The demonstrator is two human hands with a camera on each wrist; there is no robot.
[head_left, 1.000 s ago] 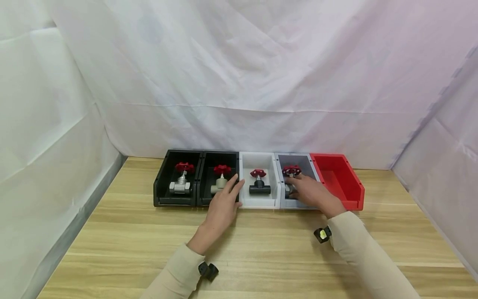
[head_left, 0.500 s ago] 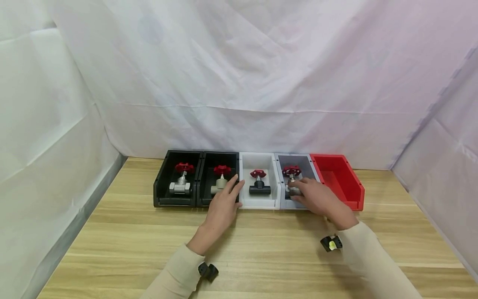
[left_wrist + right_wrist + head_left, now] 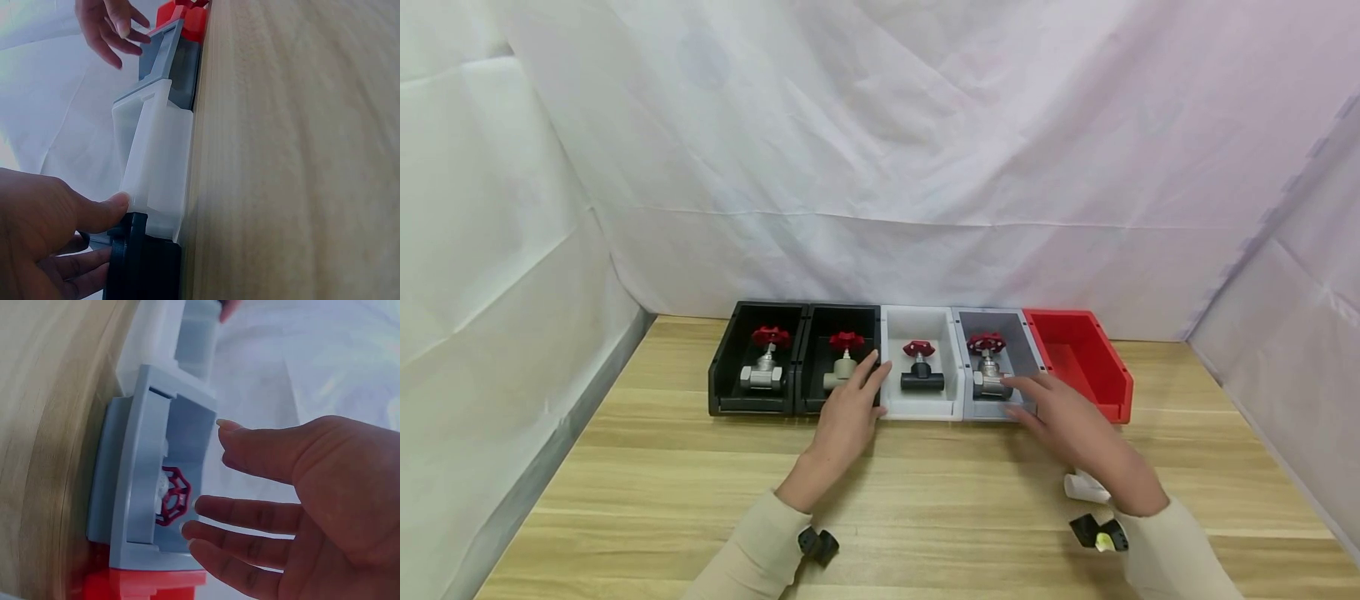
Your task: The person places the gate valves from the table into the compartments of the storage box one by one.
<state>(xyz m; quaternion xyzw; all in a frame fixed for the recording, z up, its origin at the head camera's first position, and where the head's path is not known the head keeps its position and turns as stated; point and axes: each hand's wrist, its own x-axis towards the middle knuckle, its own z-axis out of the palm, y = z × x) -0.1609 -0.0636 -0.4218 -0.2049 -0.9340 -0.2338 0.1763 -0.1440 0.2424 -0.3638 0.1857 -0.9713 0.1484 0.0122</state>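
Note:
My left hand (image 3: 842, 417) rests at the shared edge of the second black bin (image 3: 838, 406) and the white bin (image 3: 921, 412); its thumb touches the white front lip in the left wrist view. My right hand (image 3: 1075, 421), fingers extended and spread, is at the front right of the grey bin (image 3: 145, 556) and holds nothing. Inside that bin stands a silver metal valve (image 3: 988, 379) with a red handwheel (image 3: 175, 495). A black-bodied valve (image 3: 921, 375) with a red handwheel sits in the white bin. The second black bin holds a beige valve (image 3: 840, 371), partly behind my left fingers.
At the row's left end, the first black bin (image 3: 722, 396) holds another silver valve (image 3: 763, 371). The red bin (image 3: 1078, 358) closes the right end. A white cylindrical thing (image 3: 1084, 489) shows beside my right wrist. White cloth (image 3: 880, 167) hangs behind the wooden table (image 3: 925, 517).
My right hand has let go of the silver valve in the grey bin and drawn back toward the lower right. The valve stays in the bin. My left hand has not moved.

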